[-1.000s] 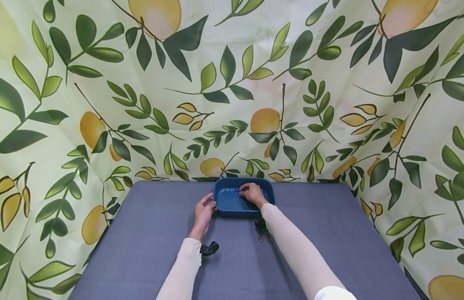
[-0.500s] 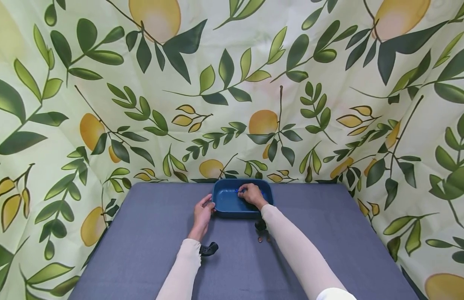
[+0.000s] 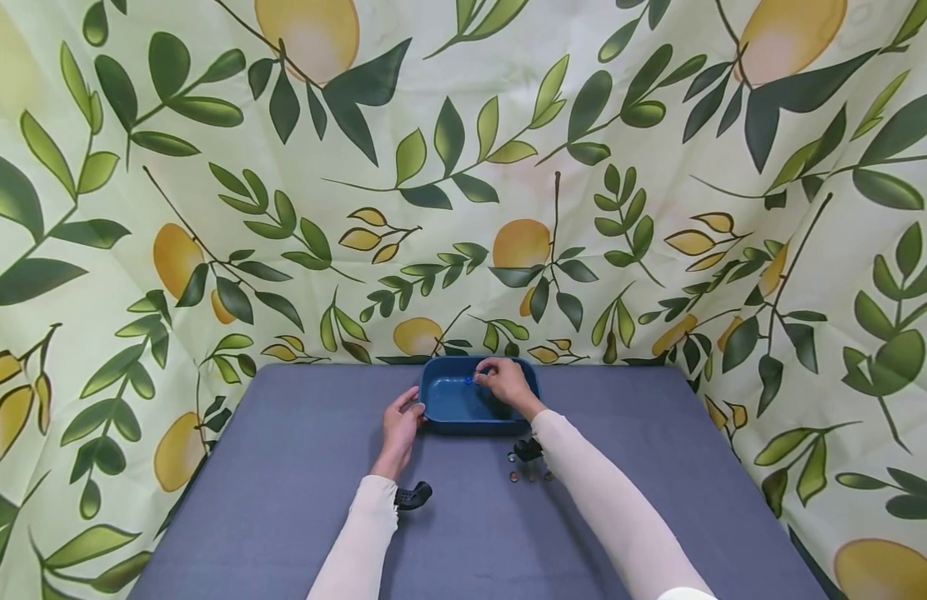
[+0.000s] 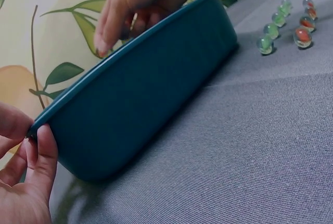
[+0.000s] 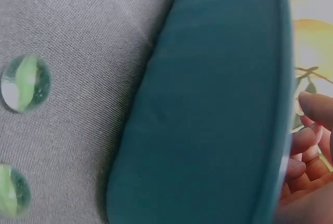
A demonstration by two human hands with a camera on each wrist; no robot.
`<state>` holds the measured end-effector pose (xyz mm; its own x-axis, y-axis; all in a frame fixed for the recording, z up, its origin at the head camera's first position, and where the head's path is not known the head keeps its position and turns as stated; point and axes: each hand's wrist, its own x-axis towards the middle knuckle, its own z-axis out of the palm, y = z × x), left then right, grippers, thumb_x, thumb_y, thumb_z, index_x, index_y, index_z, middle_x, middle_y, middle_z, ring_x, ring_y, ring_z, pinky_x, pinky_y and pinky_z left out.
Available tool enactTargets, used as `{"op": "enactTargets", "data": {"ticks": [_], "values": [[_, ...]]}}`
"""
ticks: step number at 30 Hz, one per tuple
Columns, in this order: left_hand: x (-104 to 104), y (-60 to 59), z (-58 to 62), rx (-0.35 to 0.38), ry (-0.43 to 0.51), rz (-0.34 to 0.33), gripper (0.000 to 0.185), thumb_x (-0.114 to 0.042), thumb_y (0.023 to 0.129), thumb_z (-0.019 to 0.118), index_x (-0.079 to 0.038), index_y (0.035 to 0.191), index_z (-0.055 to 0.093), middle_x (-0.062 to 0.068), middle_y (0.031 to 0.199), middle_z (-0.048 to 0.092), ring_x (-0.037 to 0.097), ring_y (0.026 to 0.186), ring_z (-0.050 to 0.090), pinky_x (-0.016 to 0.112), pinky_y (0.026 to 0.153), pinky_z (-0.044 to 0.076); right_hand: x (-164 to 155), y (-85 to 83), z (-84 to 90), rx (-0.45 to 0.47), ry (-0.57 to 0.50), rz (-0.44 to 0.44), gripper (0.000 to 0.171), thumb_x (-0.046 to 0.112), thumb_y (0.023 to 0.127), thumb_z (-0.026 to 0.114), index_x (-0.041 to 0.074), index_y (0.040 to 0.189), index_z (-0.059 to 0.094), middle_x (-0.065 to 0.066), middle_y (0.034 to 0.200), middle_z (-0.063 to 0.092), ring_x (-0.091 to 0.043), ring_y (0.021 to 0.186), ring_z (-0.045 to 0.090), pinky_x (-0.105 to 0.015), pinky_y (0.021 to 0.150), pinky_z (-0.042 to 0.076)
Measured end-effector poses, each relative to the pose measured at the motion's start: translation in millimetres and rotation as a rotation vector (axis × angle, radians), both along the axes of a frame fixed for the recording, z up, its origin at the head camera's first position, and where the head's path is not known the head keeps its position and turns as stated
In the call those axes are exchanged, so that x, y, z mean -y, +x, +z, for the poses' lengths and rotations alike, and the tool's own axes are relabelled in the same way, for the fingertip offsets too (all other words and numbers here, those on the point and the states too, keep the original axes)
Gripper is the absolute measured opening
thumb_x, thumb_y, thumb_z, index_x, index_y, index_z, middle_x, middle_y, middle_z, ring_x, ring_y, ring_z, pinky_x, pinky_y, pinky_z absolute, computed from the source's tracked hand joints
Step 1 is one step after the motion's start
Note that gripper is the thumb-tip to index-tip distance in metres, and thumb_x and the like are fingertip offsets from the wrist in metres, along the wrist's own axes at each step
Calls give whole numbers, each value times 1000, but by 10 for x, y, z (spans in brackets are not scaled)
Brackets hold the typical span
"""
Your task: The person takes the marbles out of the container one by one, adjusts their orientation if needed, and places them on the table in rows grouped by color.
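A dark blue tray [image 3: 448, 408] stands at the far middle of the grey table, also seen as the tray [image 4: 145, 99] and the tray [image 5: 218, 104]. My left hand [image 3: 401, 419] pinches its left rim, thumb and fingers [image 4: 44, 153] on the edge. My right hand [image 3: 503, 381] hovers over the tray's inside with its fingers [image 4: 112, 23] bunched downward, seemingly pinching a small blue marble [image 3: 468, 381]. Several glass marbles [image 3: 525, 473] lie on the table just in front of the tray's right end, green and orange marbles [image 4: 283, 21] in a loose cluster.
The grey cloth table [image 3: 298, 500] is closed in at the back and sides by a leaf-and-lemon curtain [image 3: 463, 208]. Two green marbles [image 5: 25, 82] lie close to the tray's outer wall. A black wrist camera [image 3: 414, 495] shows under my left sleeve.
My right forearm has lifted and swung slightly right, uncovering more marbles on the table. Tray and left hand keep their place; the view has drifted a little.
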<state>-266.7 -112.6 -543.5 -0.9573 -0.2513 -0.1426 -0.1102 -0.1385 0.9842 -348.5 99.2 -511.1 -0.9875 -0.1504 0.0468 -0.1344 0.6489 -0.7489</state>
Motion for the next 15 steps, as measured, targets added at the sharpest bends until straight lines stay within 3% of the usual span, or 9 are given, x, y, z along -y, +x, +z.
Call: {"op": "enactTargets", "data": {"ticks": [15], "values": [[5,-17,-41,-14,11,4,45,0,92,55,-4,136,57,18,131,53,23,94,58,19,70,51,-279,301,155,-106,-125,6,12,24,90,71,15,99,72,3,63,48,-14,55,41,-27,55,36]]}}
